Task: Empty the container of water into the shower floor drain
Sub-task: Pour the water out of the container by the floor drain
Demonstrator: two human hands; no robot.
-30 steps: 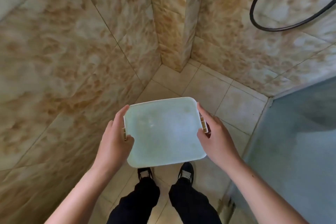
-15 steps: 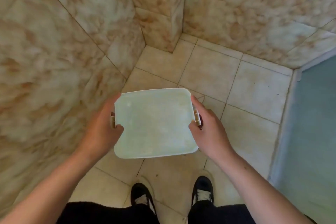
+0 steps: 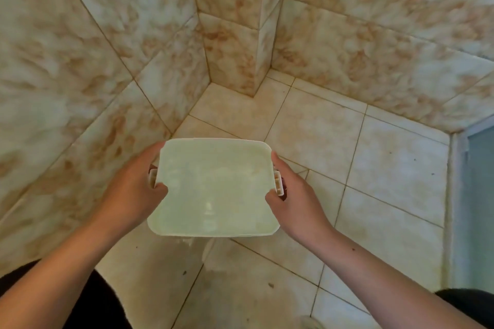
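Note:
A pale, square plastic container (image 3: 213, 187) with rounded corners is held over the tiled shower floor (image 3: 387, 168). My left hand (image 3: 131, 189) grips its left side handle and my right hand (image 3: 296, 200) grips its right side handle. Water fills the container, and a thin stream (image 3: 207, 251) spills over its near edge towards the floor. No floor drain shows in this view; the container hides the floor right beneath it.
Marbled beige wall tiles (image 3: 80, 88) close in on the left and at the back, with a jutting tiled column (image 3: 240, 35) in the corner. A frosted glass panel (image 3: 481, 208) stands at the right. My dark trousers (image 3: 107, 302) show at the bottom.
The camera has dipped lower and closer to the floor; the hose is out of view. The container has tipped towards me and water now runs over its near edge.

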